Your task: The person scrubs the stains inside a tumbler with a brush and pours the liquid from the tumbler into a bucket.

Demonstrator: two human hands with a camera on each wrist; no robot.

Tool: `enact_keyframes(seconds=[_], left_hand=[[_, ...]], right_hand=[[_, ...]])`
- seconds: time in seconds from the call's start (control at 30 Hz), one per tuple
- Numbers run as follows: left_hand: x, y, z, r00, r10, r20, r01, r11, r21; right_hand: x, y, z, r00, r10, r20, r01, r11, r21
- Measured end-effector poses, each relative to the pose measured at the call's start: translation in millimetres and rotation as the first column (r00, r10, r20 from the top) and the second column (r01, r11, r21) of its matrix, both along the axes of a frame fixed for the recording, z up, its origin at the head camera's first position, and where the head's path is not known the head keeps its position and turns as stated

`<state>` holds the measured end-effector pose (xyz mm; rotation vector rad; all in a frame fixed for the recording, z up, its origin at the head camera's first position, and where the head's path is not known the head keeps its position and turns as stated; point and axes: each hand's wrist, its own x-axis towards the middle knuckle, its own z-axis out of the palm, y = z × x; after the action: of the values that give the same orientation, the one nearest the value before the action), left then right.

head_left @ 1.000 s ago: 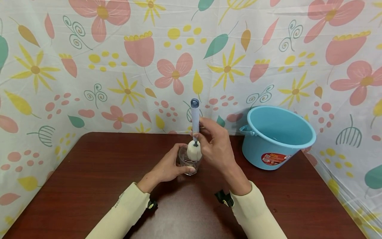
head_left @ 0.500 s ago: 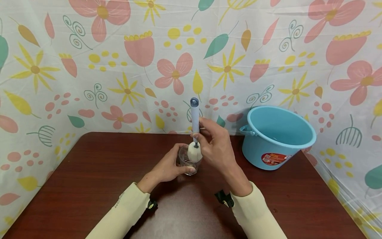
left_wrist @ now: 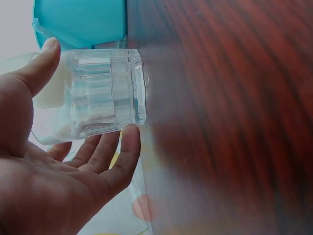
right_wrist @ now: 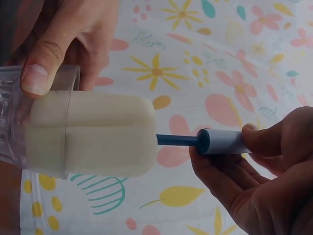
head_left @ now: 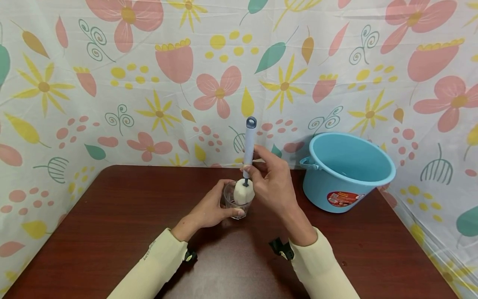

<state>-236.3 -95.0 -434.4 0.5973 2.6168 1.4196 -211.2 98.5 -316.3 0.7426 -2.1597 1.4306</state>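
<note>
My left hand (head_left: pixel 210 207) grips a clear drinking glass (left_wrist: pixel 98 93), thumb on the near side and fingers around the far side. The glass stands upright, its base at the tabletop. My right hand (head_left: pixel 274 185) pinches the pale blue-grey handle of a sponge cup brush (head_left: pixel 249 145) between thumb and fingers. Its white sponge head (right_wrist: pixel 107 134) sits partly inside the glass, with the upper part sticking out above the rim. A short dark blue stem joins the head to the handle, which leans slightly right in the head view.
On the right of the dark red-brown wooden table (head_left: pixel 123 207) stands a light blue bucket (head_left: pixel 332 191) with a red label. A flowered cloth (head_left: pixel 224 54) hangs behind the table and along both sides.
The brush handle has tipped to the right, its top end now farther right and slightly higher. My right hand has shifted a little right with it. The left hand and glass stay put.
</note>
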Motion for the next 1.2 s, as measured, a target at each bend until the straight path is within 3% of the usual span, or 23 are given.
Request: enact_keyframes(seconds=[1.2], left_hand=[[0.3,1.1,1.3,1.0,0.0,0.005,0.0,0.999,0.044]], right_hand=[[-6.3,6.4,-4.0,0.993,-0.001,0.117,0.015,0.993,-0.114]])
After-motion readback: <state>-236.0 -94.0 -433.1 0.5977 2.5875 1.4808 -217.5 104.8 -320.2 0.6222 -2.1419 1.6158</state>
